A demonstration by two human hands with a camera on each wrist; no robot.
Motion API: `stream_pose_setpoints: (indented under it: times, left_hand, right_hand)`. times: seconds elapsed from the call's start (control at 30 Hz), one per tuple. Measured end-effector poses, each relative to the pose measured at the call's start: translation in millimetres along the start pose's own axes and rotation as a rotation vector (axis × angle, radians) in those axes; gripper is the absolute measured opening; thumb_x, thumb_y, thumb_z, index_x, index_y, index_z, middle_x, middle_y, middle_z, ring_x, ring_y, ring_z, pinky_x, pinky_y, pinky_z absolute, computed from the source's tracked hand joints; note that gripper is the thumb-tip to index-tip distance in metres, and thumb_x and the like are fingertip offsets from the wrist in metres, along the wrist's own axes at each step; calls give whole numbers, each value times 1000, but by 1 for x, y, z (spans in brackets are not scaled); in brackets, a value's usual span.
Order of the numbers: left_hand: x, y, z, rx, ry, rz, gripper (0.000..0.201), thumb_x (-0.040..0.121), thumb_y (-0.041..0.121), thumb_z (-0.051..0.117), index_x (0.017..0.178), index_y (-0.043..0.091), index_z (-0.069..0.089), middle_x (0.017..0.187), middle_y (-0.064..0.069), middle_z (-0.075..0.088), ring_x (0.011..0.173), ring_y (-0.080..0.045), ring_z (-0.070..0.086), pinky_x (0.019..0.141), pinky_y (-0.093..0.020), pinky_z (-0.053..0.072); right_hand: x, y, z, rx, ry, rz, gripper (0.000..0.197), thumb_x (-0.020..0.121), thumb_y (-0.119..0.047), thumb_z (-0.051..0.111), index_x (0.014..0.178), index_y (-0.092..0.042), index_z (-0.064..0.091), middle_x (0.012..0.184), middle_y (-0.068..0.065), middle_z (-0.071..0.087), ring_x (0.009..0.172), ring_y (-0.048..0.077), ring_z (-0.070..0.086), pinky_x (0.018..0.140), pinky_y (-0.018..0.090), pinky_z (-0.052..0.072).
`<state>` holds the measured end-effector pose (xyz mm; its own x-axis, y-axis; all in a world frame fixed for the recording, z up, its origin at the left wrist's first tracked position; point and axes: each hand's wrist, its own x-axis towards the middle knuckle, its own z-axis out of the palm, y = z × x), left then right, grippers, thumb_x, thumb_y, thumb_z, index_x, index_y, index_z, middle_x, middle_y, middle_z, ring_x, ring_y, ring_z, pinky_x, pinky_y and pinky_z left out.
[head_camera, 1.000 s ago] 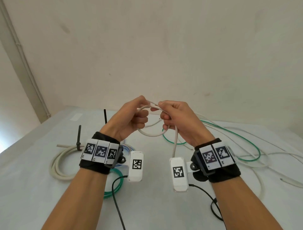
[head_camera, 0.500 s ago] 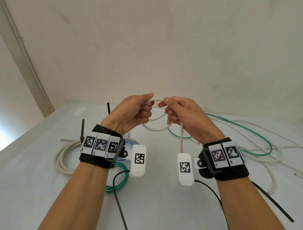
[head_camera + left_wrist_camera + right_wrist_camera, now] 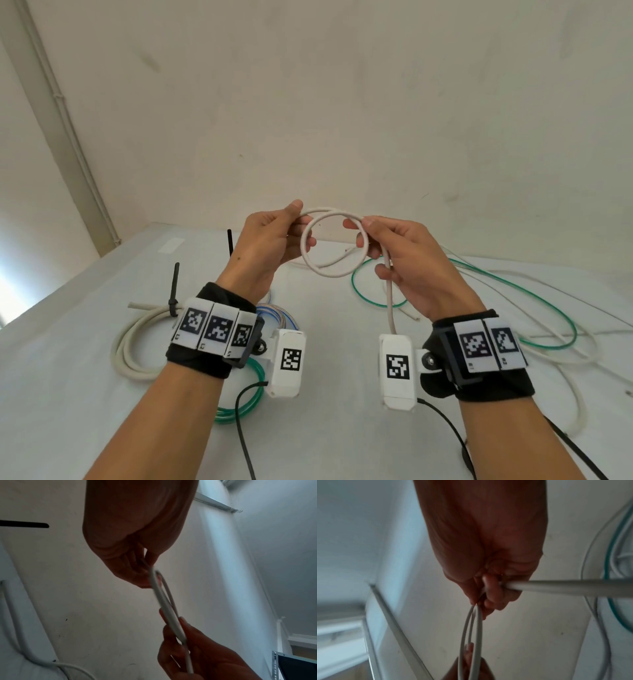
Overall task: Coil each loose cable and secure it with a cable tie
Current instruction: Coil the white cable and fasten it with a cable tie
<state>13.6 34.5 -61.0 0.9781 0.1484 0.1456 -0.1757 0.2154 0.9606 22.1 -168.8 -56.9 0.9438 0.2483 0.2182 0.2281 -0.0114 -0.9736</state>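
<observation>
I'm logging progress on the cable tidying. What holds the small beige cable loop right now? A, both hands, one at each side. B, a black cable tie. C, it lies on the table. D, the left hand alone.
A: the left hand and the right hand each pinch a side of the beige cable loop, raised above the table.

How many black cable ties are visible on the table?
2. One tie cinches the white coil at the left; another tie stands up behind the left hand. More may be hidden behind the arms.

A looped cable (image 3: 334, 245) is being held above the desk (image 3: 85, 394) between the left hand (image 3: 270, 243) and right hand (image 3: 407, 260). A tied coil (image 3: 137, 342) is lying at the left, loose cables (image 3: 548, 329) at the right.
</observation>
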Motion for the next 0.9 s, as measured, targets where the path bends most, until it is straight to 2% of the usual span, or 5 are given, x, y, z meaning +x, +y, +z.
stream_pose_setpoints:
  times: [0.17, 0.3, 0.53, 0.7, 0.9]
  left_hand:
    - [-4, 8, -7, 112, -260, -152, 39, 109, 25, 46, 96, 4, 75, 83, -9, 73, 73, -19, 70, 74, -30, 58]
    - [-8, 11, -4, 233, -404, -193, 45, 109, 36, 44, 104, 4, 75, 78, -8, 68, 66, -19, 63, 68, -28, 56]
    - [-7, 1, 5, 174, -460, -128, 36, 109, 28, 46, 103, 4, 71, 63, 2, 34, 55, -13, 31, 63, -26, 44]
    - [-8, -1, 18, 190, -315, -88, 35, 111, 26, 44, 99, 4, 69, 64, 3, 26, 56, -13, 24, 57, -25, 39]
    - [-8, 1, 21, -341, -455, -339, 65, 96, 33, 28, 129, -14, 59, 72, -2, 29, 72, -19, 13, 62, -30, 26]
  right_hand:
    - [1, 1, -2, -119, 3, -33, 27, 106, -27, 57, 106, -17, 82, 77, 3, 45, 64, 9, 34, 52, 21, 25]
    - [1, 1, 0, -334, -61, -127, 25, 107, -21, 54, 105, -16, 79, 62, -19, 53, 57, -1, 45, 54, 10, 35]
    - [3, -1, -2, -467, -30, -234, 24, 105, -20, 56, 106, -18, 80, 75, -25, 67, 74, -5, 58, 76, 15, 42]
    - [4, 3, 2, -515, 26, -238, 25, 106, -25, 55, 106, -25, 80, 66, -24, 61, 69, 1, 52, 71, 26, 43]
    - [4, -1, 0, -468, 105, -325, 26, 105, -19, 54, 102, -23, 80, 93, -15, 78, 91, 3, 68, 86, 30, 51]
